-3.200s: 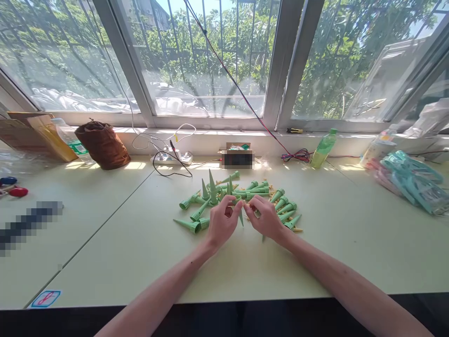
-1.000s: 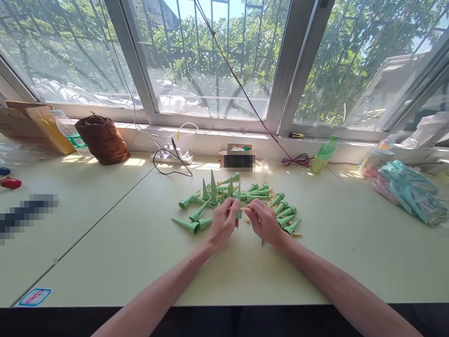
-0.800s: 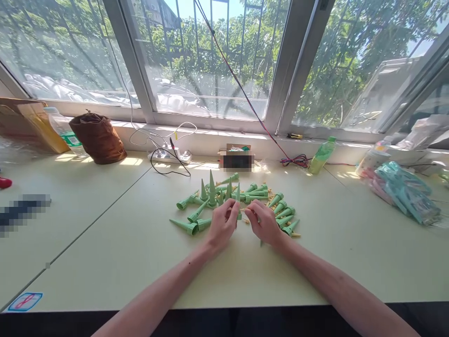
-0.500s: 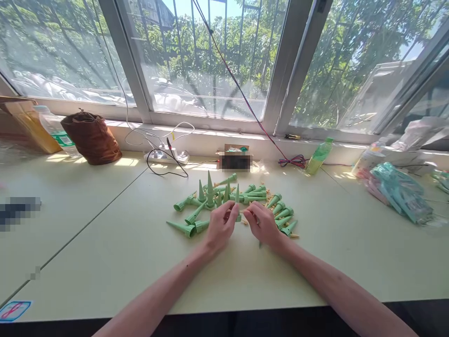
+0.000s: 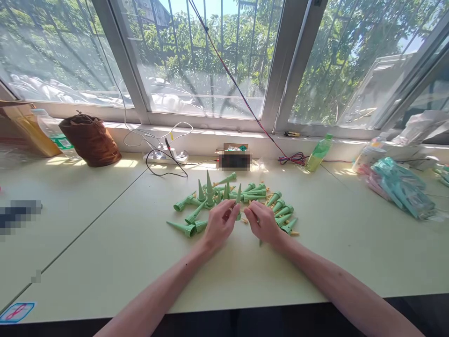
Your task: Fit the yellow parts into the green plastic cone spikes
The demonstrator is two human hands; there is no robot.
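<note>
In my left hand (image 5: 221,221) a green plastic watering spike (image 5: 238,194) is gripped, its pointed end up and its wider collar down. My right hand (image 5: 261,221) is close beside it on the right, fingers curled together; whatever they hold is hidden. A small green tip shows below that hand, and I cannot tell whether it is held. Around both hands lie many more green spikes (image 5: 195,213), some standing point up, such as a tall one (image 5: 209,189). Small tan pegs (image 5: 295,233) are scattered among the spikes on the right.
Along the window sill side of the table (image 5: 115,262) stand a brown drawstring bag (image 5: 90,139), a clear bottle (image 5: 58,135), a power strip (image 5: 164,157) with cables and a green bottle (image 5: 319,152). Teal plastic packets (image 5: 403,187) lie at right. A seam crosses the tabletop at left.
The spike in my left hand has tilted slightly to the right. Both hands stay almost in place, and the view has shifted a little.
</note>
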